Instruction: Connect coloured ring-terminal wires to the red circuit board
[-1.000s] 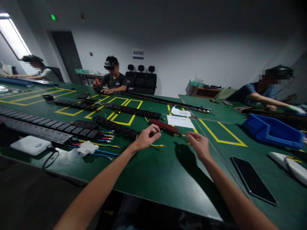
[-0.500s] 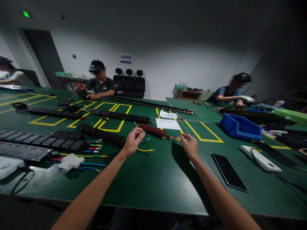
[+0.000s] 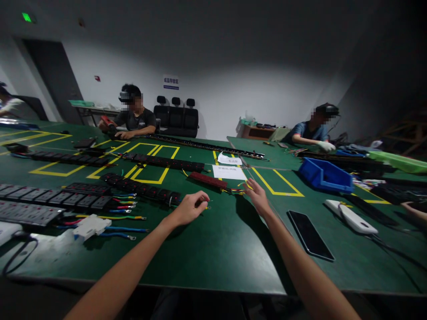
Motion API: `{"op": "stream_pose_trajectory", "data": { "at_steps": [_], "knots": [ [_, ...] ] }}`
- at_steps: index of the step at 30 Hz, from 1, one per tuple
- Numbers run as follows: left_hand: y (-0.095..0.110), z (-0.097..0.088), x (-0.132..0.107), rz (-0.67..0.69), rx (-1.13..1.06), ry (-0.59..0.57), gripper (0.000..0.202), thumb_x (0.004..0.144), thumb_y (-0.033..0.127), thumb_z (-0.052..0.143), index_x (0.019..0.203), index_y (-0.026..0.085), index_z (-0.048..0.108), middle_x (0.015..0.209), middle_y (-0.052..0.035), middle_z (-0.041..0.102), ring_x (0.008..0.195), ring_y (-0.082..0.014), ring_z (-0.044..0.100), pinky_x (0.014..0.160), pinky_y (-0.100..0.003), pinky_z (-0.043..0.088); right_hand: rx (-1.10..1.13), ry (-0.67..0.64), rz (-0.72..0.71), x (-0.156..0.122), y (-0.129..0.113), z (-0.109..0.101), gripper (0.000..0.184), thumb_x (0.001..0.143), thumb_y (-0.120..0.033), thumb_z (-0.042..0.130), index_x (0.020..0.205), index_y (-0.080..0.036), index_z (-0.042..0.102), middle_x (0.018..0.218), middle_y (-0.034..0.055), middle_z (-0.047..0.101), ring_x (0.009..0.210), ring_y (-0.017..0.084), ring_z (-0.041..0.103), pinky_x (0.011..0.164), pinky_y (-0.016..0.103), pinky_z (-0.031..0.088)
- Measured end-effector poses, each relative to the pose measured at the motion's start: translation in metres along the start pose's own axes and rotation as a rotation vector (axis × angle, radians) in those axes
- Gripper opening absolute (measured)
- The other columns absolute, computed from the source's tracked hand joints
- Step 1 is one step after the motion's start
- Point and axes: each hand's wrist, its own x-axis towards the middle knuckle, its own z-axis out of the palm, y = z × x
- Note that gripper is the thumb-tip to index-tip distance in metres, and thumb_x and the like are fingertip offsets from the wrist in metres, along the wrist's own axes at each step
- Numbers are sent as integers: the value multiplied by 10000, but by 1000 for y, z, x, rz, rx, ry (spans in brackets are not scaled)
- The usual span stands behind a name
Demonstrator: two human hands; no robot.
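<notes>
My left hand is low over the green table, just right of a black socket strip. Its thumb and fingertips curl toward each other; whatever may be between them is too small to make out. A yellow wire end shows by the fingertips, the rest hidden under the hand. My right hand has its fingers spread, beside the colored wires that come out of a dark red strip.
More socket strips with lugged wires and a white connector block lie at left. A phone, a white power bank and a blue bin are at right. Paper sheets lie ahead. Other people sit across the table.
My left hand has moved down and slightly right, over the yellow wire. My right hand has opened from a pinch at the wire ends. The view has shifted a little.
</notes>
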Motion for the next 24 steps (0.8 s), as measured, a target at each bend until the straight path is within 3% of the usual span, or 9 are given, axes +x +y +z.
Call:
{"op": "stream_pose_trajectory", "data": {
  "at_steps": [3,7,10,13,16,19,24],
  "knots": [
    [-2,7,-2,96,127,-52,163,987,271,524,1051,198,655,1045,-67,709,979,-218,648,883,-348,483,-100,-40,-67,-3,-5,3,708,723,-487,666,1339,-146,596,1394,209,595,1151,330,679,888,440,586],
    [-5,11,-5,144,280,-83,156,985,269,550,1062,223,677,1077,-70,721,1047,-244,638,1005,-415,447,-384,-60,-203,-18,-17,15,500,815,-451,600,1209,-152,673,1167,172,700,963,287,708,823,445,589],
    [-5,11,-7,161,391,-106,157,977,278,581,1071,229,697,1092,-72,704,1106,-263,613,1015,-436,429,-506,-191,-428,-42,-33,35,360,906,-394,541,1129,-169,710,1050,148,691,903,267,682,827,430,568],
    [-7,8,-8,153,405,-102,177,967,287,609,1103,232,708,1119,-73,694,1135,-266,599,1007,-423,421,-515,-429,-515,-70,-50,59,325,965,-374,533,1195,-202,685,1028,115,678,844,231,665,803,381,557],
    [-9,-1,-6,144,351,-91,213,944,323,651,1121,220,709,1146,-80,692,1165,-265,584,1016,-405,419,-522,-636,-533,-91,-57,78,306,989,-380,549,1225,-229,673,1037,98,684,908,237,661,832,373,545],
    [-11,-17,-3,124,305,-71,228,913,404,693,1017,204,729,1060,-75,699,1075,-250,607,959,-378,449,-523,-652,-533,-97,-55,85,285,1008,-346,532,1213,-213,678,971,86,687,853,224,657,777,352,535],
    [-25,-44,3,60,310,71,268,923,419,660,1053,188,701,1031,-73,707,939,-223,631,881,-359,479,-550,-712,-598,-97,-55,82,212,1004,-291,543,1045,-205,734,971,85,675,901,217,657,798,332,532]
  ]
}}
